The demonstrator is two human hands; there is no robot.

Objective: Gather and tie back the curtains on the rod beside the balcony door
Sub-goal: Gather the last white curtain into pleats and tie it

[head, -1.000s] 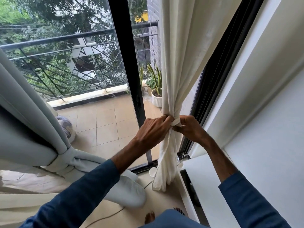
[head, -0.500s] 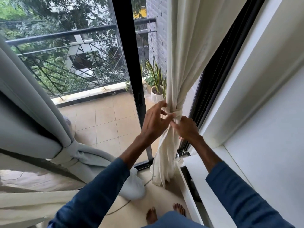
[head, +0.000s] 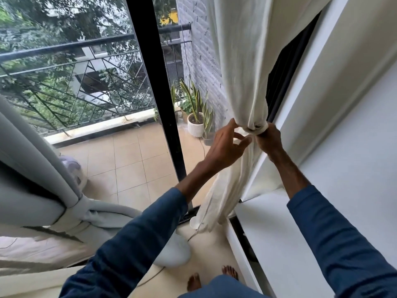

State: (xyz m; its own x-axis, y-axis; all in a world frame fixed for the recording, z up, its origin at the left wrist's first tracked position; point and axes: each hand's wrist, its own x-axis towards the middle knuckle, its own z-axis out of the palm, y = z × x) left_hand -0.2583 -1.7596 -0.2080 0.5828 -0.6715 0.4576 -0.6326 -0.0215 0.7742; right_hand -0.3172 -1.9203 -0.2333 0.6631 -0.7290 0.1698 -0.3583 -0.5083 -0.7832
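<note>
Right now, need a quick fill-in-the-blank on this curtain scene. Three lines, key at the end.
1. While the left hand spreads its fingers, the right hand grips the cream curtain just under its ____.
2. The grey curtain, already tied, hangs on the ____ side of the black door frame.
3. On the balcony, the snake plant stands in a ____ ribbed pot.

Missing words: knot; left; white
</note>
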